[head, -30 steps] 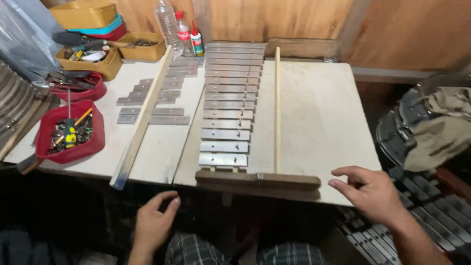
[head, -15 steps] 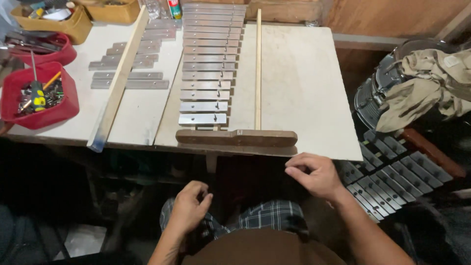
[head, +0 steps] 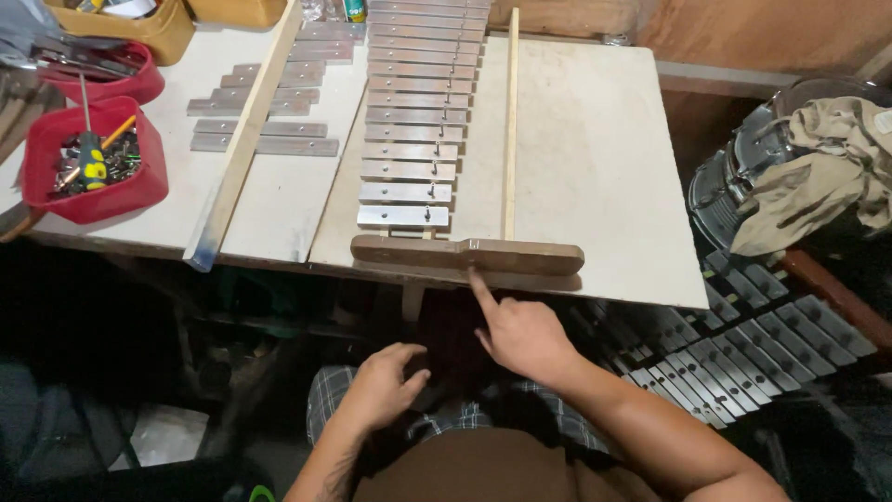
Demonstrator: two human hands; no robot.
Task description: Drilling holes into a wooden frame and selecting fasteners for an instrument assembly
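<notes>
A row of silver metal bars (head: 413, 121) lies in a ladder on the white table (head: 595, 177), flanked on the right by a thin wooden rail (head: 509, 121). A brown wooden end piece (head: 467, 254) lies across the table's near edge. My right hand (head: 520, 330) points with its index finger, the tip touching the front of that end piece; the other fingers are curled and it holds nothing. My left hand (head: 383, 383) rests lower, over my lap, fingers loosely bent and holding nothing.
A long wooden slat (head: 243, 139) lies diagonally left of the bars, with loose metal bars (head: 265, 121) beside it. A red tub (head: 93, 160) of screws and a screwdriver sits at the far left. More metal bars (head: 753, 349) and a drum with cloth (head: 808, 177) stand at the right.
My right hand has moved left and forward from the table's right corner, and its index finger now touches the brown end piece. My left hand stayed near my lap.
</notes>
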